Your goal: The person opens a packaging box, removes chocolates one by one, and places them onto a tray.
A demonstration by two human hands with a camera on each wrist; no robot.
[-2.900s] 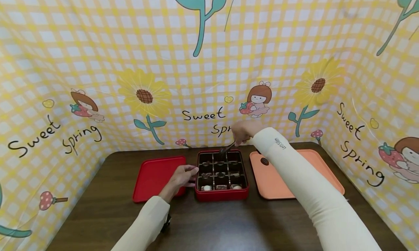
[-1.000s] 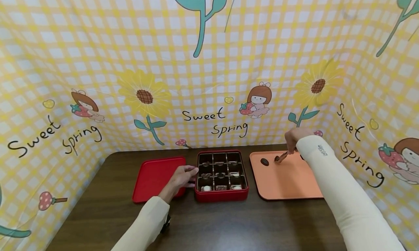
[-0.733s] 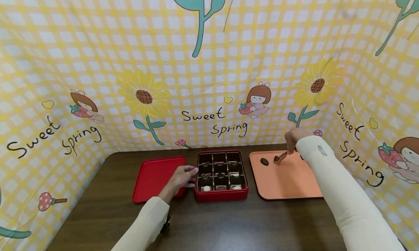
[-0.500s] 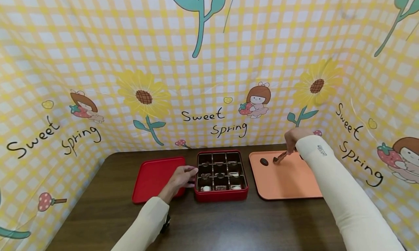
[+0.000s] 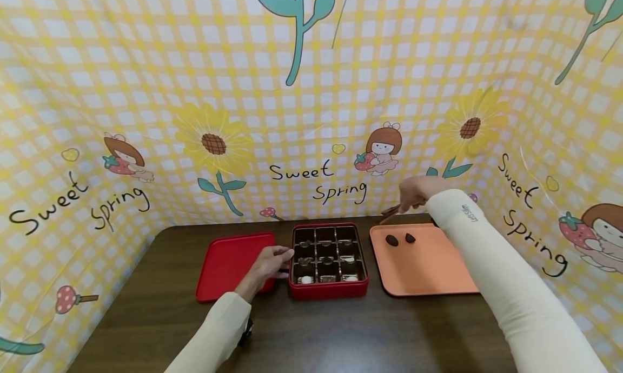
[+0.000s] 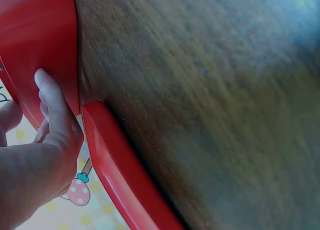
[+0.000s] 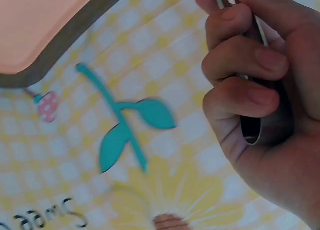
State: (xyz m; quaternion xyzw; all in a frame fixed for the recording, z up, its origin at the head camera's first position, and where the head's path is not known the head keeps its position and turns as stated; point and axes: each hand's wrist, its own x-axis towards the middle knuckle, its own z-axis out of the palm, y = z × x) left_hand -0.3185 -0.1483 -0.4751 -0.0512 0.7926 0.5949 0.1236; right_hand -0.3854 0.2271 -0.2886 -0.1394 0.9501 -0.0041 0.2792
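1. On one peach tray [image 5: 433, 273], two dark pieces [image 5: 391, 240] are seen; left of it, one red box [image 5: 328, 292] and one red lid [image 5: 233, 265].
2. With the pieces lower and apart, one pair of tongs [image 7: 270, 122] is gripped by the right hand's [image 5: 417, 192] curled fingers; the box is touched by the left hand's [image 5: 266, 263] extended fingers.
3. Since half a second ago, the tongs are lifted away.
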